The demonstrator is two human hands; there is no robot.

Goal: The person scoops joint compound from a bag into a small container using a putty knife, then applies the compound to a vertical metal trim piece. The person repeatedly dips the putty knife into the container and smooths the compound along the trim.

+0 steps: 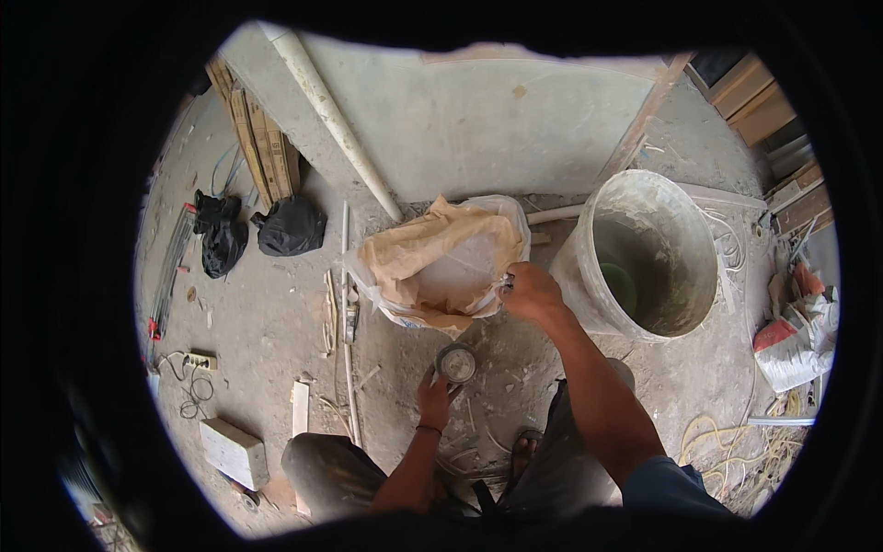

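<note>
My left hand point(435, 401) is closed around a small round cup point(456, 364) with a greyish inside, held low in front of my knees. An open sack point(441, 247) with a brown paper liner and a white plastic outer layer stands ahead, pale powder visible inside it. At the sack's right edge, my right hand point(532, 293) is clenched in a fist. Something small and metallic shows by its fingers, but what it grips cannot be made out. Just right of that hand stands a large, stained plastic bucket point(602, 216), with something green at its bottom.
Black plastic bags point(291, 226) lie left, beside upright wooden strips point(259, 143). A long pipe point(331, 120) leans toward the sack. A pale block point(234, 452) and a power strip point(200, 362) sit lower left. Red-and-white sacks point(793, 345) and tangled yellow cord point(713, 442) lie right.
</note>
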